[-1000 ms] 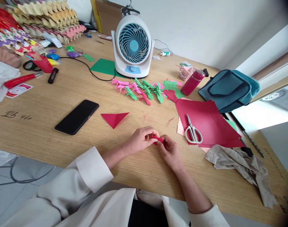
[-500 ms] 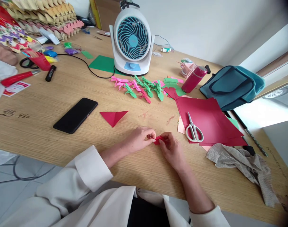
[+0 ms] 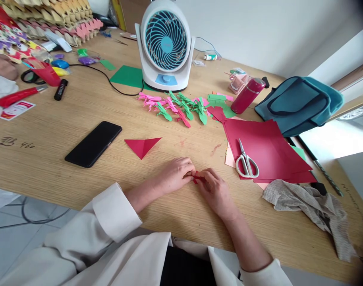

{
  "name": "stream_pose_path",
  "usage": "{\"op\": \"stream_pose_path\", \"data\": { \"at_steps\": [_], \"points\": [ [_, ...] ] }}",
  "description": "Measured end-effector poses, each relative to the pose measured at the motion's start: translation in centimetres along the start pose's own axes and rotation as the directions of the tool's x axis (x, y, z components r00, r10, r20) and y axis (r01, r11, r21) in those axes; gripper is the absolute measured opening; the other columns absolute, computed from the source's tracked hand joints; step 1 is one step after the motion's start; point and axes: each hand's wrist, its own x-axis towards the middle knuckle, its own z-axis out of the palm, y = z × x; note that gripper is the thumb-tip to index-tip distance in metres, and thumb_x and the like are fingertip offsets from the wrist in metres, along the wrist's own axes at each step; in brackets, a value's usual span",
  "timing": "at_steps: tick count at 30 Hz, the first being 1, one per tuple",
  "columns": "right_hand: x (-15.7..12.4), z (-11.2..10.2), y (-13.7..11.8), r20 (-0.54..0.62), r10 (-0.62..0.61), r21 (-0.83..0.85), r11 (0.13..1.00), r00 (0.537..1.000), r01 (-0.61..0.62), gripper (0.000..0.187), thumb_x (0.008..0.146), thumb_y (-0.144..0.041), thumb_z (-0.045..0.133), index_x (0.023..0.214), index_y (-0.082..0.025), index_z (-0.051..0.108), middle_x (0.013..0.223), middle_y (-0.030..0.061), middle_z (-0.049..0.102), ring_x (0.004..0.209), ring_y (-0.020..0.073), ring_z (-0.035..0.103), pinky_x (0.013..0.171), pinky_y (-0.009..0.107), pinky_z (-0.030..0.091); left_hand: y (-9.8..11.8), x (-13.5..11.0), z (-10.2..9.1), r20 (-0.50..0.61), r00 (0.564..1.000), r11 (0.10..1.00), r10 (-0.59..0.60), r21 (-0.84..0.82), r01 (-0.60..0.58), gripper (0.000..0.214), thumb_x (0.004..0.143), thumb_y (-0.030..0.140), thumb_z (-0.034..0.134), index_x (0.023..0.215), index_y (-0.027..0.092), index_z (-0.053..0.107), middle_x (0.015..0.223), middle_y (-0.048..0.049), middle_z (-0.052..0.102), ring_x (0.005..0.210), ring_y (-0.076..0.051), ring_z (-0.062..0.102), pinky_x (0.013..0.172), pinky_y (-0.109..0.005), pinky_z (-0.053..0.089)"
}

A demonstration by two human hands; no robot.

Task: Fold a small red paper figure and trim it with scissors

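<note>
Between my two hands, low over the front of the table, is a small piece of folded red paper [image 3: 195, 178]. My left hand [image 3: 180, 173] pinches its left end, and my right hand [image 3: 213, 188] grips it from the right. Fingers cover most of the paper, so its exact shape is hidden. A red paper triangle [image 3: 143, 147] with a crease lies on the table to the left, beyond my left forearm. Farther back sits a cluster of folded paper figures in green [image 3: 186, 110], pink [image 3: 148, 101] and red [image 3: 183, 118].
White-handled scissors [image 3: 246, 162] lie on red paper sheets [image 3: 267, 147] to the right, with a crumpled cloth [image 3: 306, 206] nearer. A black phone [image 3: 93, 143] lies left. A fan [image 3: 167, 47], a red bottle [image 3: 247, 95] and a teal bag [image 3: 300, 104] stand behind.
My fingers have closed in over the red paper, so less of its flat face shows, and my hands sit nearer together. The view has shifted slightly.
</note>
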Motion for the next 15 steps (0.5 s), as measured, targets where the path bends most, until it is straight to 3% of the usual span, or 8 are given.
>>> {"op": "stream_pose_path", "data": {
  "at_steps": [15],
  "points": [
    [0.4,0.4,-0.2,0.016,0.079,-0.008,0.997,0.997,-0.079,0.010,0.092,-0.013,0.055,0.092,-0.020,0.063,0.091,0.0050,0.058,0.079,0.0172,0.059,0.072,0.029,0.048,1.1,-1.6,-0.3,-0.008,0.996,0.972,0.087,0.221,-0.083,0.013,0.093,0.016,0.055,0.089,0.018,0.067,0.091,-0.0025,0.065,0.090,-0.017,0.056,0.082,-0.032,0.039]
  ]
}}
